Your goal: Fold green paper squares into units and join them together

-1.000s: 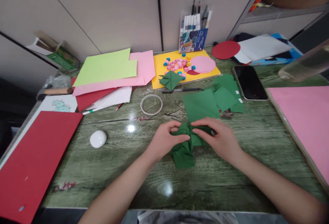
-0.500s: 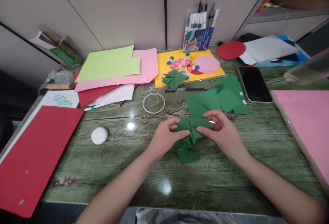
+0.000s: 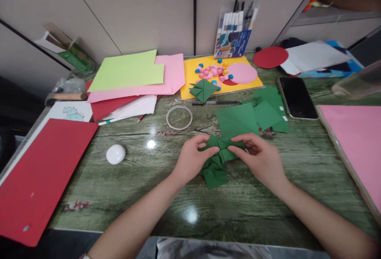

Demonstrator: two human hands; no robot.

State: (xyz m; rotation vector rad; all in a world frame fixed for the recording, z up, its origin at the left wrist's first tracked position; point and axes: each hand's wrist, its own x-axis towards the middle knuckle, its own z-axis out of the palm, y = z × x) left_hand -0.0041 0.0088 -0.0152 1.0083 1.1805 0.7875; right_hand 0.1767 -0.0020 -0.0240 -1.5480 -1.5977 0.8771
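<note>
A folded piece of dark green paper [image 3: 214,172] is held between both hands, low over the table; creases cross its middle. My left hand [image 3: 195,156] pinches its left part, thumb on top and fingers beneath. On the other side, my right hand [image 3: 260,158] grips the upper right part between thumb and forefinger. Just behind lies a flat green paper square [image 3: 236,118], with more green sheets [image 3: 266,110] overlapping to its right. A finished-looking green folded shape [image 3: 203,90] rests by the front edge of a yellow sheet [image 3: 188,72].
Left of my hands are a white rounded object [image 3: 116,154] and a roll of tape [image 3: 179,117]. A red folder-like sheet [image 3: 44,175] lies far left. A phone [image 3: 297,97] and a pink pad [image 3: 354,144] lie right. Markers [image 3: 233,35] stand at the back.
My right hand has shifted slightly inward and its fingers have come down on the paper. The folded paper's right part now looks flatter and more creased. The view has moved slightly.
</note>
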